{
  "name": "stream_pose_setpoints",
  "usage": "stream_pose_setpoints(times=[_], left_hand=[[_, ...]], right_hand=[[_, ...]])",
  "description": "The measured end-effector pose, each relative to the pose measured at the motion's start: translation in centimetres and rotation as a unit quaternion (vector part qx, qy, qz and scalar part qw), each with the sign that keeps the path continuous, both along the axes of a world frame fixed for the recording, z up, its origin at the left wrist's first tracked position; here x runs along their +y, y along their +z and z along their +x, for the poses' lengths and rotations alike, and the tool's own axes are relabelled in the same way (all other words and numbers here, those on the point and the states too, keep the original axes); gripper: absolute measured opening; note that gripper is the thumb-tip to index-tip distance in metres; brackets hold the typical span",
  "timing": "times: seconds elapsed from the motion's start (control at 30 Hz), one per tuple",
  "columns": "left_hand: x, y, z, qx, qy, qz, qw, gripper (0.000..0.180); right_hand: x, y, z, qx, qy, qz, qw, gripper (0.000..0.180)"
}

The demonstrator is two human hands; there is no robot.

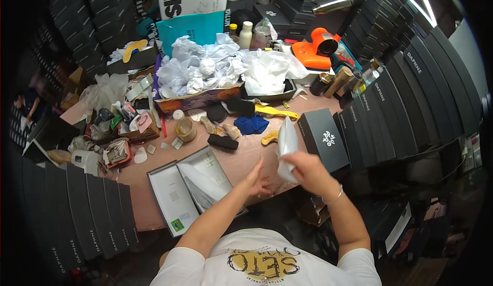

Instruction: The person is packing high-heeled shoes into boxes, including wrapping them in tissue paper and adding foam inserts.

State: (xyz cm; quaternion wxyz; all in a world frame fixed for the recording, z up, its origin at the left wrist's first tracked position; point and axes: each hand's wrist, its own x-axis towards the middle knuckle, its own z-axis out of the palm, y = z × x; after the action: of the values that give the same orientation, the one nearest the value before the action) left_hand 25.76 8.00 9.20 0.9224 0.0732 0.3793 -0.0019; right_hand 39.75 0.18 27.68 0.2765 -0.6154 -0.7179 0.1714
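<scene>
The right hand, its forearm reaching toward 11 o'clock, grips a white wrapper standing near upright over the tabletop; its contents are hidden. The left hand holds nothing, fingers spread, forearm angled toward 1 o'clock. At its 9 o'clock lies an open shoebox; a closed dark shoebox sits at the right hand's 1 o'clock.

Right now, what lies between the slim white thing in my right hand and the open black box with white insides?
In the head view, your empty left hand lies between the white thing and the box, fingers spread.
</scene>
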Motion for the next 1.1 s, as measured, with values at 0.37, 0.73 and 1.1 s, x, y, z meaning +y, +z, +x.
stream_pose_setpoints(times=[0.37,0.73,1.1], left_hand=[[0.8,4.3,-10.8,0.024,0.066,0.681,0.729,0.082],[1.2,-0.2,-11.8,0.082,0.475,0.202,0.853,0.047],[-9.9,-8.7,-25.1,0.48,-0.033,0.612,0.628,0.036]], right_hand=[[-11.4,-6.2,-1.4,0.763,-0.106,-0.275,0.576,0.072],[1.5,-12.4,-12.9,0.185,-0.013,-0.097,0.978,0.082],[3.6,-21.2,-17.0,-0.251,0.084,-0.051,0.963,0.052]])
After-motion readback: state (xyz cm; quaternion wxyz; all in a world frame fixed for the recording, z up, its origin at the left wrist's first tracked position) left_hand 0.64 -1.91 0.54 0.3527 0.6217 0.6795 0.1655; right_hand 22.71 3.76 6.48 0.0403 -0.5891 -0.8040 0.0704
